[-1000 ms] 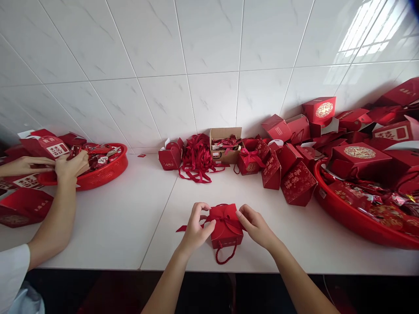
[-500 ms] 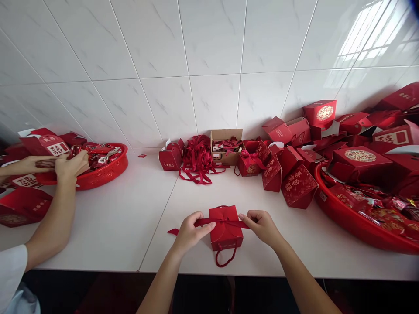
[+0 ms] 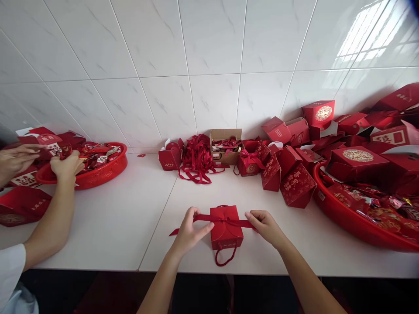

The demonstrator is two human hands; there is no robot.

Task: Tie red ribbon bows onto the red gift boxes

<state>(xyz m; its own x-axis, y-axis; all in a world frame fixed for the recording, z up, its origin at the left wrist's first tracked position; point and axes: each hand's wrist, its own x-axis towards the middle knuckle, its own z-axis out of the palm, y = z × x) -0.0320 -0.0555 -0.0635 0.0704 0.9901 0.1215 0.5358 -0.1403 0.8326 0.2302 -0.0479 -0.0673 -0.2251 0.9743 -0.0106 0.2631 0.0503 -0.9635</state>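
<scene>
Head view, far left: a co-worker's near hand reaches over the left tub of red packets, and what it grips is hard to make out; the far hand is cut off by the frame edge, as are the boxes around it. A white sleeve is cropped too. Towards the wall stand a small box, a tangled ribbon heap and a carton, whose contents are too jumbled to name. In front, the person's left hand has thumb and forefinger parted, the ribbon running taut into its curled fingers; the exact grip is hidden, though a loose tail shows beyond. The box sits on the counter between the two hands, the ribbon knotted across its top, a cord handle lying towards the near edge. The right hand pinches the ribbon's other side, fingers closed, covering most of its end. Beyond, a bow box partly hides its neighbours; further right, heaped boxes overlap the right tub, which the frame cuts.
</scene>
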